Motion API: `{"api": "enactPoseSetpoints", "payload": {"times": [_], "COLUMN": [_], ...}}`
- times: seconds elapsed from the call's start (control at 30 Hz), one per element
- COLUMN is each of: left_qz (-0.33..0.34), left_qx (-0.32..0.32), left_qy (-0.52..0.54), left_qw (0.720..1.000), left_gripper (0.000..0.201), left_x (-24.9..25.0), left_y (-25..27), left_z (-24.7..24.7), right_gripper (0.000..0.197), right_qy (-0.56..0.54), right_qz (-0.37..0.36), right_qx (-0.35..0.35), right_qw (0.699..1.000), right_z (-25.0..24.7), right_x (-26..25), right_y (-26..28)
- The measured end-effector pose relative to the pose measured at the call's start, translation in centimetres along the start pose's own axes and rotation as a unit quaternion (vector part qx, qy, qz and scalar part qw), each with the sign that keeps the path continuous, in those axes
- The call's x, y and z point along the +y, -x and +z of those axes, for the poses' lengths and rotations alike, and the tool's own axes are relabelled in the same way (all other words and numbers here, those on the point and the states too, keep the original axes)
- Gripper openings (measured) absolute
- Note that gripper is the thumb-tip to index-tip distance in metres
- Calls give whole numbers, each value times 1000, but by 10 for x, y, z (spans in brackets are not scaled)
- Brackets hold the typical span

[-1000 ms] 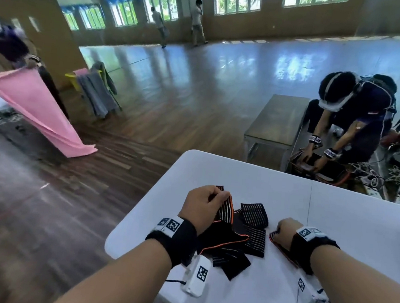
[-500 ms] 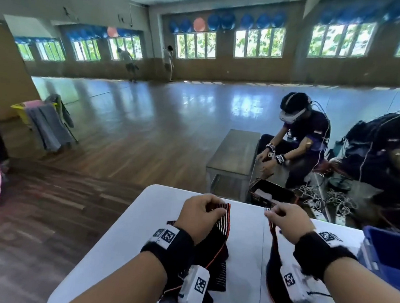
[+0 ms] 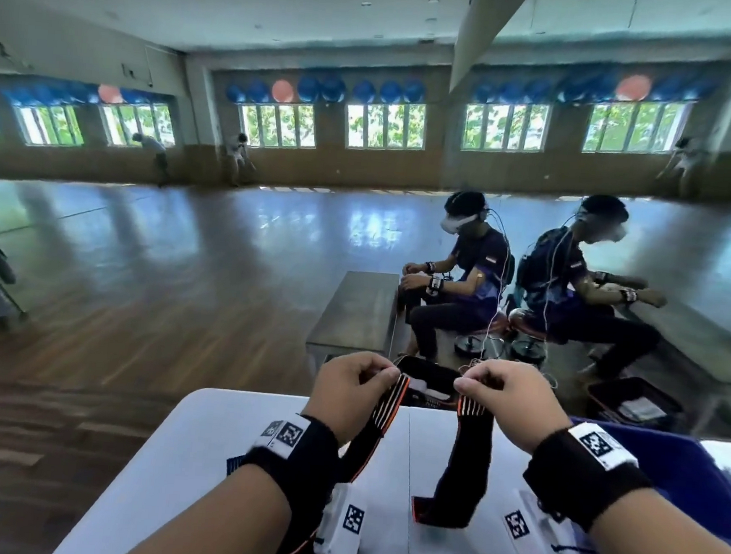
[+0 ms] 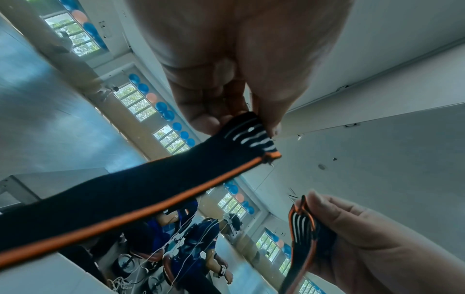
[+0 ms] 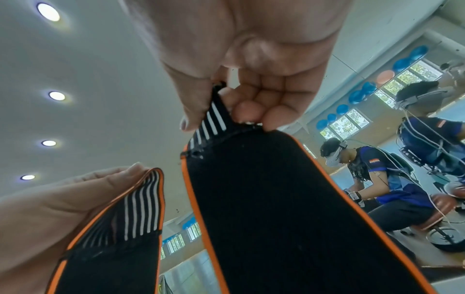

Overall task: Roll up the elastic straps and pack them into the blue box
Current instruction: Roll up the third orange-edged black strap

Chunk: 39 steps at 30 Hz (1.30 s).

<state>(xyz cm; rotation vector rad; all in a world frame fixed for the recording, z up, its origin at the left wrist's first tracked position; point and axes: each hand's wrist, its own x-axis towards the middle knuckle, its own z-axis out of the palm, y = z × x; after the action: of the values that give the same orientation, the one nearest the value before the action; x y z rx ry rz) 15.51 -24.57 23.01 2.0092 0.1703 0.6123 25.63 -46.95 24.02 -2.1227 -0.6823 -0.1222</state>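
Both hands are raised above the white table (image 3: 211, 439), each pinching the white-striped end of a black elastic strap with orange edging. My left hand (image 3: 392, 372) holds the left strap (image 3: 381, 409), which runs down behind that wrist. My right hand (image 3: 460, 382) holds the right strap (image 3: 465, 455), whose lower end rests on the table. The left wrist view shows the thumb and fingers of the left hand (image 4: 251, 123) clamped on its strap (image 4: 151, 189). In the right wrist view the right hand (image 5: 214, 115) grips its strap (image 5: 276, 199). The blue box (image 3: 689, 477) stands at the right.
More dark strap fabric (image 3: 233, 467) lies on the table under my left forearm. Beyond the table's far edge a black basket (image 3: 428, 375) sits on the floor beside a grey bench (image 3: 356, 311). Two seated people (image 3: 463, 284) work there.
Both hands have risen from the pile on the table, each lifting a strap end so the straps hang down. The head view has tilted up and the blue box has come into view.
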Motion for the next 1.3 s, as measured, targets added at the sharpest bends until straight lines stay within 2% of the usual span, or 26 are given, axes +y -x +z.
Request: {"api": "enactPoseSetpoints", "payload": {"times": [0.1,0.23,0.37,0.6,0.8,0.97,1.13,1.23,1.3], "left_qz": [14,13,16,-10,6,46,22,10,43], "left_qx": [-3,-4,-3,-46,-50,-41,-73,-86,-83], "left_qy": [0,26,50,120,157,124,121,80,18], "left_qw": [1000,1000,999,992,986,990,990,993,995], "left_gripper": [10,10,16,29,33,35,16,43,48], "left_x": [7,15,24,37,42,44,44,42,41], "left_y": [-4,-6,-6,-4,0,-1,-2,1,3], "left_z": [7,16,22,30,34,31,30,31,34], "right_gripper": [13,26,26,26,27,22,19,21,22], "right_qy": [-75,-135,-147,-256,-261,-234,-216,-216,-220], "right_qz": [14,33,33,40,49,36,33,44,52], "right_qx": [4,19,48,82,81,102,101,98,98], "right_qw": [997,990,987,962,961,966,971,970,969], "right_z": [-4,-10,-15,-18,-13,-17,-18,-14,-12], "right_x": [-3,-12,-24,-40,-43,-46,-48,-45,-41], "right_y": [7,16,21,27,29,30,30,31,32]}}
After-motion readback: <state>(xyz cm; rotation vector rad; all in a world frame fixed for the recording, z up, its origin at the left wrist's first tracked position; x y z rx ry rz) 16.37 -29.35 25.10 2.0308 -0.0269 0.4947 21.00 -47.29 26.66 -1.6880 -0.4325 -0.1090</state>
